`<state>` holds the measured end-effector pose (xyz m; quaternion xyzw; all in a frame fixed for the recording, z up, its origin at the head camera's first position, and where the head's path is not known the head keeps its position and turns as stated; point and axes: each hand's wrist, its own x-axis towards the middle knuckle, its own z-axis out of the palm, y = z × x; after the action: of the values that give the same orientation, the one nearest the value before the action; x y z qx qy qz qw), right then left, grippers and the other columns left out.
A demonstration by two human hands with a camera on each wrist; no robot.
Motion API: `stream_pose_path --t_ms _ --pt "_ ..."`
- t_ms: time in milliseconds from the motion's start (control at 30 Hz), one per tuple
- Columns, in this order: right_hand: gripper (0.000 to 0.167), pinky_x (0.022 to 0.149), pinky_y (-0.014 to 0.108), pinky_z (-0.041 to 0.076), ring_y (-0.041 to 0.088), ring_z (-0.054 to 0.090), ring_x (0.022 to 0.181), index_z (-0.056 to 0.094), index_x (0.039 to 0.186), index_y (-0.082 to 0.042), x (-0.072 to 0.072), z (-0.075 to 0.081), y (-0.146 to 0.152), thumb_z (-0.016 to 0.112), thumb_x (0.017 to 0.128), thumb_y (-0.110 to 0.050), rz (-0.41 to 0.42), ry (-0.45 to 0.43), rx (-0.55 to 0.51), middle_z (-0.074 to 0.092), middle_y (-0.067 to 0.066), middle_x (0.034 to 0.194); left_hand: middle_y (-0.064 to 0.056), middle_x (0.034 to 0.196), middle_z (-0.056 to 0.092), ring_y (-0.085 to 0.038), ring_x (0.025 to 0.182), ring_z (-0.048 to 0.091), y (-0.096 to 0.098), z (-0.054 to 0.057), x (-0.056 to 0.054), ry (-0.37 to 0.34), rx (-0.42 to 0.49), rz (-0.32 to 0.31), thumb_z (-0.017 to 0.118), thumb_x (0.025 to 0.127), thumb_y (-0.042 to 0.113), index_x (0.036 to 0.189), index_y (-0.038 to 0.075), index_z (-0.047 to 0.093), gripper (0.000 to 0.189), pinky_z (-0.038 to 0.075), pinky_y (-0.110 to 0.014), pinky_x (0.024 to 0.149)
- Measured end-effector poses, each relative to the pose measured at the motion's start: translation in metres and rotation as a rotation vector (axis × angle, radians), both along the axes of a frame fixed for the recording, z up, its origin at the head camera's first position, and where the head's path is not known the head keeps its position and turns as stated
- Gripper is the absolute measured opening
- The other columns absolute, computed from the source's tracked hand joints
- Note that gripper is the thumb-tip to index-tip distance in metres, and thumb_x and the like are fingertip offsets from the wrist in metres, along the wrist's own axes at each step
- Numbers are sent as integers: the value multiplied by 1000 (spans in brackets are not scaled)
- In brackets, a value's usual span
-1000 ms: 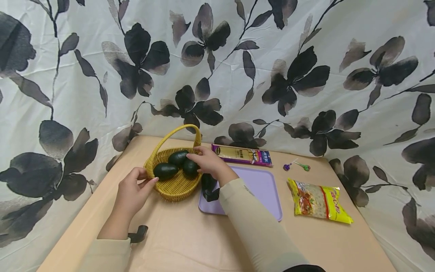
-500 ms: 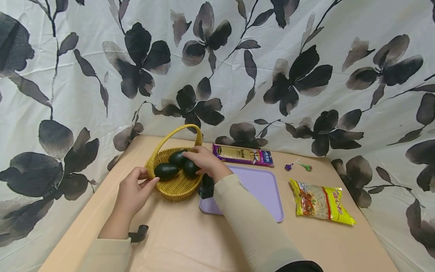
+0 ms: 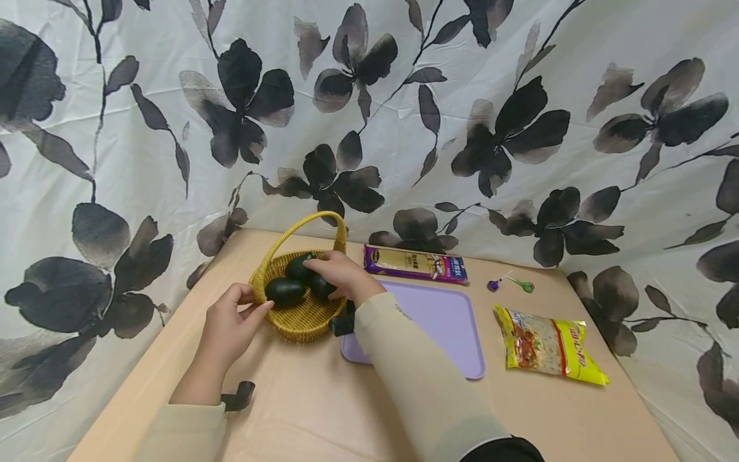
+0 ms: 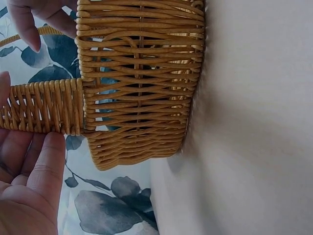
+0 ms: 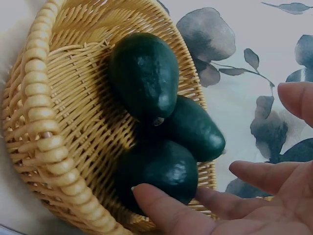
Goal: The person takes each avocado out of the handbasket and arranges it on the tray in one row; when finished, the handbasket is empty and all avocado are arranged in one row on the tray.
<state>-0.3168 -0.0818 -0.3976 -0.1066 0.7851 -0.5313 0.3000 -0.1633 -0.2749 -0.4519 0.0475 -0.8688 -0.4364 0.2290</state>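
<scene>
Three dark green avocados lie together in a yellow wicker basket [image 3: 300, 326]: a left one [image 3: 285, 292], a back one [image 3: 297, 267] and a right one [image 3: 320, 287]. My left hand [image 3: 231, 327] pinches the near-left base of the basket's handle [image 4: 44, 106] between thumb and fingers. Over the basket's right side reaches my right hand [image 3: 344, 274], its fingers spread and loosely extended. In the right wrist view one fingertip lies against the nearest avocado [image 5: 164, 171]; the other fingers stand apart from the fruit, and none is gripped.
Right of the basket lies a lilac tray [image 3: 439, 321], partly under the right forearm. Behind it is a purple noodle packet [image 3: 416, 264]. Two lollipops [image 3: 510, 283] and a yellow food bag [image 3: 548, 346] lie farther right. A floral cloth [image 3: 404, 128] hangs behind the table.
My right hand has shifted left, farther over the avocados, with its forearm following. The left hand keeps its hold on the handle, and the avocados stay in the same places.
</scene>
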Motion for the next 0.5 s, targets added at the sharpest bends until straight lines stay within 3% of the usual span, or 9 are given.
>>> stream_pose_path --t_ms 333,500 --pt "66 104 65 54 38 44 143 44 154 -10 0 -13 -9 64 100 -42 -17 4 43 45 14 156 -14 114 68 -30 112 68 -1 -1 0 1 13 6 78 93 19 113 7 59 30 61 -20 89" --pt "57 102 67 54 39 46 141 45 153 -7 -3 -17 -14 61 103 -28 -30 18 56 46 16 155 -14 113 69 -29 112 68 -1 -2 -1 20 28 -4 79 92 17 112 5 59 30 62 -21 89"
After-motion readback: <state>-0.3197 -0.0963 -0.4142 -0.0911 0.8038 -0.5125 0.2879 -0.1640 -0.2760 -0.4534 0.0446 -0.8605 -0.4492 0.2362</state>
